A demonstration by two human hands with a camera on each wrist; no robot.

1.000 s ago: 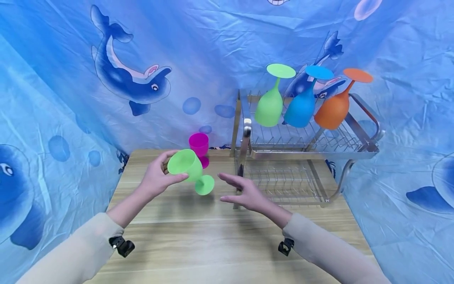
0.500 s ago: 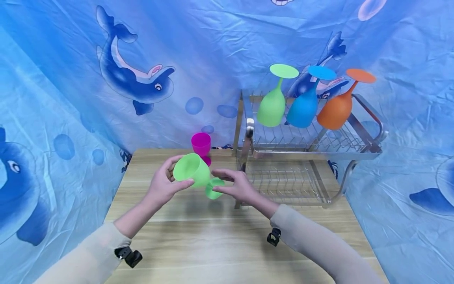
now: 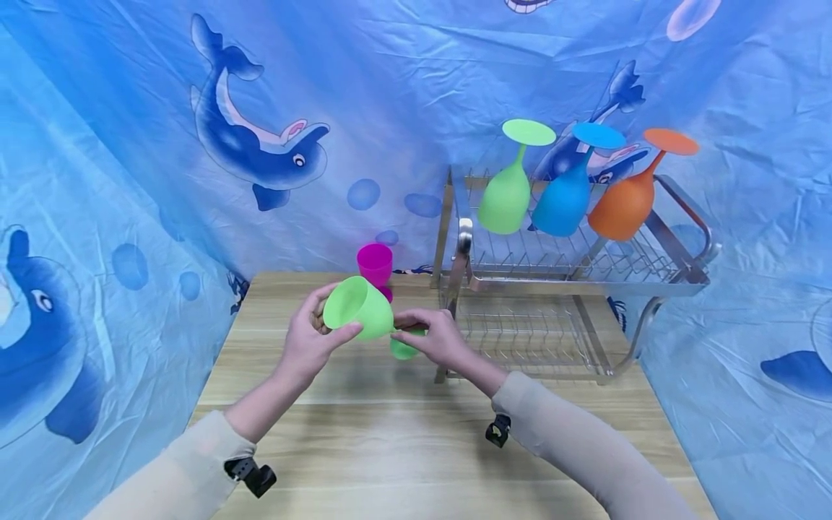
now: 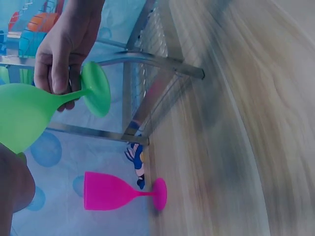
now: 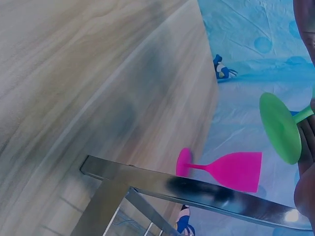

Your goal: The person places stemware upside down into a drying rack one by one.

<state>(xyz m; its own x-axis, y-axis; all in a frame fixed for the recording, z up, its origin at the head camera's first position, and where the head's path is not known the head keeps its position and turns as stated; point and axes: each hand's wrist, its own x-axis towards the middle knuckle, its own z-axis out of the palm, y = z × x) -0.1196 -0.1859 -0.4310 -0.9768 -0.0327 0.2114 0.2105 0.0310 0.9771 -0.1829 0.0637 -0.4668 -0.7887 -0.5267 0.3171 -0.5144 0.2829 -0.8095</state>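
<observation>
A light green goblet (image 3: 375,312) is held tilted above the table, its mouth toward the upper left. My left hand (image 3: 310,338) grips the bowl, thumb on the near side and fingers round the far side. On the stem, my right hand (image 3: 440,338) pinches between thumb and fingers. The goblet's round foot (image 4: 98,88) sticks out past the right hand in the left wrist view, clear of the table. Just behind, a magenta goblet (image 3: 375,261) stands upright on the table, its lower part partly covered in the head view.
A two-tier metal dish rack (image 3: 588,285) stands right of the hands. Upside down on its top tier are a green goblet (image 3: 507,198), a blue goblet (image 3: 562,202) and an orange goblet (image 3: 625,206). The wooden table (image 3: 390,448) meets a blue dolphin-print curtain (image 3: 390,108).
My right hand has moved left from beside the green goblet and closed on its stem. The left hand keeps its grip on the bowl. The head view has shifted slightly.
</observation>
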